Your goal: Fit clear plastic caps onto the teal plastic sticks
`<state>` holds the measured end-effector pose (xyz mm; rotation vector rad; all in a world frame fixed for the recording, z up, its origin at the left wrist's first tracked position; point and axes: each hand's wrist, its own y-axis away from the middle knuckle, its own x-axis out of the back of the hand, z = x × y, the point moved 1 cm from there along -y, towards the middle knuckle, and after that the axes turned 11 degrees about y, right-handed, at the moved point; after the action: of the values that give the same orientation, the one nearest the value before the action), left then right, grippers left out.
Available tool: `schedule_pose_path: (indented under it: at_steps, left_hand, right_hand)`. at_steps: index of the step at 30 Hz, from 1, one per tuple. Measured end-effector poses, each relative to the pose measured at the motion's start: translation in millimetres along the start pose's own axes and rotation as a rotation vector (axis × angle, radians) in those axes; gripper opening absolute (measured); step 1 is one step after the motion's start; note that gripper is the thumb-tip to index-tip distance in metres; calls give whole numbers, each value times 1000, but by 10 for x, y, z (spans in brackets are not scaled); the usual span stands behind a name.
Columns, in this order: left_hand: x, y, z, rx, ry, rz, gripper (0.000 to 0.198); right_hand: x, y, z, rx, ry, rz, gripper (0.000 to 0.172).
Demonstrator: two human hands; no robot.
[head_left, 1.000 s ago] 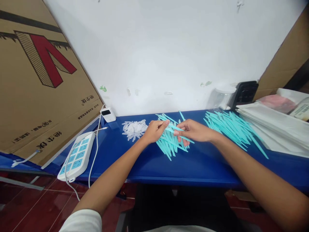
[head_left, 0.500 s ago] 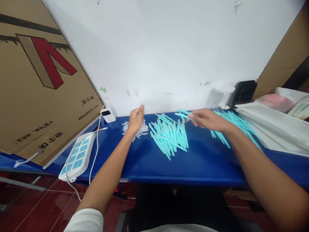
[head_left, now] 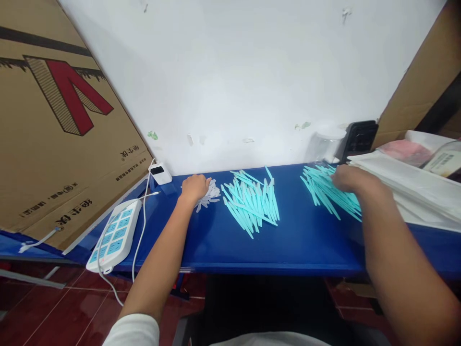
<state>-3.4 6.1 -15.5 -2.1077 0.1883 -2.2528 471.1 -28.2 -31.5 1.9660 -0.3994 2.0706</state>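
My left hand (head_left: 195, 187) is over a small heap of short whitish translucent pieces (head_left: 212, 193), its fingers curled down and mostly hidden behind the back of the hand. What they pinch, if anything, does not show. To its right lies the middle pile of slim turquoise sticks (head_left: 252, 202), several with greyish translucent ends. My right hand (head_left: 355, 179) reaches onto the right-hand pile of turquoise sticks (head_left: 326, 190). It is somewhat blurred, and its fingertips are out of sight, so I cannot tell whether it grips a stick.
A white power strip (head_left: 117, 235) with cables and a small white device (head_left: 160, 174) lie at left, beside a big cardboard box (head_left: 72, 158). At right are a clear jar (head_left: 326, 146), a black container (head_left: 360, 139) and stacked white sheets (head_left: 414, 187). A white wall stands behind the blue table (head_left: 288, 250).
My right hand has moved from above the middle pile to the right pile; the sticks it held are no longer visible in it. My left hand has lowered onto the whitish pieces.
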Motion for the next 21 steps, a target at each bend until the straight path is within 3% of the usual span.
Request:
schedule_pose_path:
  at_steps: [4, 8, 11, 13, 16, 21]
  left_hand:
    - [42, 19, -48, 37, -17, -66, 50]
    - [72, 49, -33, 68, 6, 30, 50]
    - [60, 87, 63, 34, 24, 160, 49]
    - [34, 121, 162, -18, 38, 193, 47]
    - [-24, 169, 312, -102, 84, 196, 42]
    - [-133, 203, 452, -219, 174, 200, 34]
  right_hand:
    - [119, 132, -97, -85, 65, 20, 45]
    - [235, 353, -480, 53, -31, 180, 48]
    - [164, 546, -928, 259, -122, 61, 74]
    - [74, 649, -1194, 299, -129, 16, 82]
    - [-31, 745, -1446, 345, -72, -33, 69]
    - [-25, 837, -1537, 441, -41, -189, 47]
